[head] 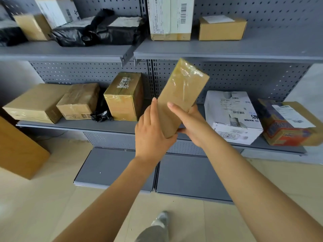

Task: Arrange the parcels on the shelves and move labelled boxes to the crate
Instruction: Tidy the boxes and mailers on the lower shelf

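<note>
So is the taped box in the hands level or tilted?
Tilted: the taped box leans top-right, its lower end held between left hand and right hand.

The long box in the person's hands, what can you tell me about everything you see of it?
The long box is a slim brown cardboard parcel, wrapped in glossy clear tape that wrinkles and shines near its upper end. No label shows on the visible faces. It is held in the air before the middle shelf, tilted with its top leaning right. The left hand cups its lower end; the right hand grips from the right side.
</note>
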The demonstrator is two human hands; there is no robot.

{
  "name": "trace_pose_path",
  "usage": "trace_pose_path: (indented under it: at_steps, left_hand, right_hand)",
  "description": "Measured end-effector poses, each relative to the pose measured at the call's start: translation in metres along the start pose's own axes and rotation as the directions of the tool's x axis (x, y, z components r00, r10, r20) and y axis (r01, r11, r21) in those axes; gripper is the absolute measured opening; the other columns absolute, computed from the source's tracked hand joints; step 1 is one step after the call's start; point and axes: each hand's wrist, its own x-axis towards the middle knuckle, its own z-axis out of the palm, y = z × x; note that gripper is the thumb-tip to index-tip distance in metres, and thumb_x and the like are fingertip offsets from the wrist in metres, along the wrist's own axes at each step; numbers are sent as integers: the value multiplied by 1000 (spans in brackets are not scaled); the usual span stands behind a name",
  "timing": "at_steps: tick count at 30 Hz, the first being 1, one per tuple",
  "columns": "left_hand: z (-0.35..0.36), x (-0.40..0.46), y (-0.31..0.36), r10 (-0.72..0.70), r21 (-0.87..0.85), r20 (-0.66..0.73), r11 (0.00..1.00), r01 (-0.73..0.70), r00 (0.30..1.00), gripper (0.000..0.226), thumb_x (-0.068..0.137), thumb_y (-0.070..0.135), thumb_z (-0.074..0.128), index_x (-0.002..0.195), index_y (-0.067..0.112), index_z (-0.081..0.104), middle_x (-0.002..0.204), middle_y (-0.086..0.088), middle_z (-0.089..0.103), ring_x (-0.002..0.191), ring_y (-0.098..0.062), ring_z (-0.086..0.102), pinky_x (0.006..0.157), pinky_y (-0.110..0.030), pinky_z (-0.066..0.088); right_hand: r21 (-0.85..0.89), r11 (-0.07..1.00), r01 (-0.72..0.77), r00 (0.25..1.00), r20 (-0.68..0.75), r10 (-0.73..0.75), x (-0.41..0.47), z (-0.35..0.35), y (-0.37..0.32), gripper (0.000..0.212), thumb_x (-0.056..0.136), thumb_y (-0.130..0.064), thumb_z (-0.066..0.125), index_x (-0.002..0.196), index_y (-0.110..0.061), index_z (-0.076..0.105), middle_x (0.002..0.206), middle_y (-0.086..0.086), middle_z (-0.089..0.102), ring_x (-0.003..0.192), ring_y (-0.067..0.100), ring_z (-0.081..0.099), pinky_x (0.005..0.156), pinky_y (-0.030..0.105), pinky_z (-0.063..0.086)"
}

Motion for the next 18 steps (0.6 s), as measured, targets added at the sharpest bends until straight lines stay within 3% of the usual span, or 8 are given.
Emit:
trace_pose_path:
  at_steps: [3,7,10,12,14,16,18]
  left_hand:
    - [7,-7,5,42,77,-13,996,-41,999,113,65,46,79,153,12,17,147,-8,43,128,-30,49,95,-43,47]
    - [11,-19,8,128,-98,77,988,-120,989,97,77,42,73,155,13,22,155,-3,36,140,-21,38,112,-41,38]
    - [5,-24,13,115,-290,159,955,-65,981,88,85,35,68,156,20,20,157,4,33,142,-11,28,116,-30,29]
    - [4,-23,9,106,-379,251,925,-3,962,79,88,28,62,156,26,21,157,10,30,141,-7,27,116,-27,29]
    - [4,-17,0,151,-457,316,889,11,936,65,92,18,56,152,27,33,154,13,37,140,-2,32,117,-28,31]
    - [4,-6,-12,122,-484,331,873,57,936,52,94,14,54,145,25,47,147,13,46,133,2,38,115,-26,32]
    - [9,6,-35,-71,-426,332,878,217,941,46,95,16,54,141,24,49,140,12,47,127,-3,40,111,-28,35]
  right_hand:
    - [49,998,36,984,-176,-27,2,6,8,89,73,-44,82,142,-26,28,123,-12,59,113,8,59,95,39,53]
    - [-21,991,132,908,-398,-130,4,7,22,112,59,-52,88,143,-36,15,132,-6,53,113,8,58,96,34,52]
    - [-92,983,161,872,-453,-185,2,3,28,117,51,-56,88,141,-40,16,136,-1,47,117,14,57,94,33,53]
    - [-142,976,165,859,-465,-213,2,-3,26,108,59,-49,88,142,-33,20,133,-3,48,114,14,57,87,25,52]
    - [-185,971,150,862,-457,-220,3,-17,26,93,69,-42,84,140,-29,26,127,-6,53,109,13,57,78,17,47]
    - [-176,980,92,890,-426,-160,4,-35,27,84,74,-46,79,141,-30,29,125,-8,55,108,14,57,84,26,48]
    - [-58,998,15,926,-375,-36,5,-56,33,77,78,-50,74,141,-31,33,125,-9,57,112,15,58,92,38,49]
